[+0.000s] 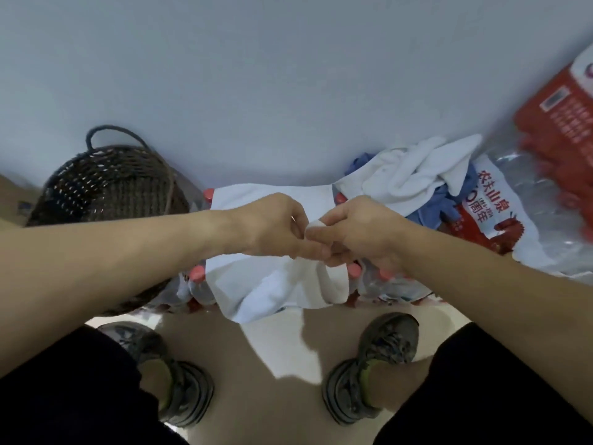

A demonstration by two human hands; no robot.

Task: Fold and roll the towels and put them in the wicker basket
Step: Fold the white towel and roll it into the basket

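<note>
Head view, looking down past both forearms to the floor and shoes.

Item: white towel [276,284], partly folded, draped over shrink-wrapped packs of red-capped water bottles [385,281] that serve here as the bench. Its far edge lies flat toward the wall; its near part hangs down toward the feet.

Grip, left hand [272,226]: fingers curled, pinching a corner of the white towel at the centre of the frame.

Grip, right hand [362,229]: fingers curled, pinching the same bunched edge; the two hands meet knuckle to knuckle, touching.

Governing relation: the towel hangs below and spreads beyond the joined grips, its long axis running roughly from the wall toward the person. Both hands sit equally near the held edge, so the next fold looks likely to carry that edge away from the body, onto the flat far part.

Item: wicker basket [109,187], dark, with loop handle, standing to the left, well apart from the grips; the left hand is the nearer. Contents cannot be seen.

Item: heap of unfolded towels [414,178], white and blue, to the right, near the right hand.
</note>
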